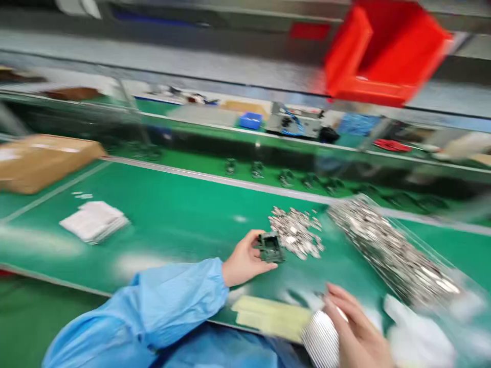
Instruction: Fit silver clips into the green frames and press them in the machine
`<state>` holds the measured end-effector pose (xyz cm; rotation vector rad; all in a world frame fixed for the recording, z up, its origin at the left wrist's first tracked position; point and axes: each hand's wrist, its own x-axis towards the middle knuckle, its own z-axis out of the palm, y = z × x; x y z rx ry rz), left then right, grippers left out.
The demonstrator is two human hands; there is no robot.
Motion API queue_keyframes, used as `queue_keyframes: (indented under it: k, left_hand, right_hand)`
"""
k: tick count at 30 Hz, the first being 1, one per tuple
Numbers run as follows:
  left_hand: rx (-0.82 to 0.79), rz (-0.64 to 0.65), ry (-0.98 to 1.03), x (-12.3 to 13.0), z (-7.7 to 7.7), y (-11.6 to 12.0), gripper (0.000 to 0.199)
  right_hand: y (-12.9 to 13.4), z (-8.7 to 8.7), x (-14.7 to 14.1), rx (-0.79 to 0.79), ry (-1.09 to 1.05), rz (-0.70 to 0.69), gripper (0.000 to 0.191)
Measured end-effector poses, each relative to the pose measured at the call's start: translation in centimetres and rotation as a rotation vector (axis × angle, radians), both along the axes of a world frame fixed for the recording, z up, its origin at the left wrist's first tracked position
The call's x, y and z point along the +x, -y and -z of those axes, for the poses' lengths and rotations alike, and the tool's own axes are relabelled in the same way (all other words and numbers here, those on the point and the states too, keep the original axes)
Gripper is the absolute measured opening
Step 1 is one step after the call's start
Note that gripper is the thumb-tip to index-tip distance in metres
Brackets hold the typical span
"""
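Across the green counter point(184, 209) now | past a slanting bag of metal bits point(391, 245) | with right hand point(356, 327) curled, hold too blurred to tell | in left hand point(244, 259), nearer the loose pile point(294, 232) just rightward: gripped dark block point(271, 247)!

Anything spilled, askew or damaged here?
Possibly the loose pile of small metal pieces scattered on the table beside a clear bag of similar ones; it may be deliberate. Blur hides any fine damage to the dark green housing in the left hand.
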<state>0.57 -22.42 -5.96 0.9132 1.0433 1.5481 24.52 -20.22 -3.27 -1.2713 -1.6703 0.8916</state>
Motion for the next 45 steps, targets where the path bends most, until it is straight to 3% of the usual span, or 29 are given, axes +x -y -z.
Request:
queue_keyframes:
  k: [3, 7, 15, 32, 36, 42, 45]
  left_hand:
    - [0.04, 0.091, 0.108, 2.8, -0.9, 1.0, 0.062]
    - [0.093, 0.186, 0.097, 3.9, -0.7, 1.7, 0.049]
    - [0.095, 0.218, -0.081, 3.8, -0.4, 2.5, 0.043]
    - [0.078, 0.237, -0.074, 3.9, -0.5, 2.6, 0.045]
    - [0.105, 0.234, -0.006, 3.8, 0.1, 2.4, 0.049]
    - [0.072, 0.215, 0.057, 3.9, 0.3, 2.6, 0.057]
    - [0.062, 0.247, 0.078, 4.0, -0.1, 2.8, 0.054]
  right_hand:
    - [1.3, -0.3, -1.4, -0.039, -0.143, 0.041, 0.027]
    - [1.4, 0.3, -3.6, -0.024, -0.188, 0.015, 0.023]
    - [2.2, 0.4, -4.7, 0.032, -0.149, -0.013, 0.01]
    - [2.6, 0.5, -4.2, 0.034, -0.175, -0.05, 0.006]
    - [3.0, 0.6, -3.9, 0.235, -0.116, -0.052, 0.01]
    - [3.3, 0.5, -3.8, 0.843, 0.144, 0.0, 0.022]
    - [3.3, 0.6, -3.8, 0.95, 0.203, -0.002, 0.021]
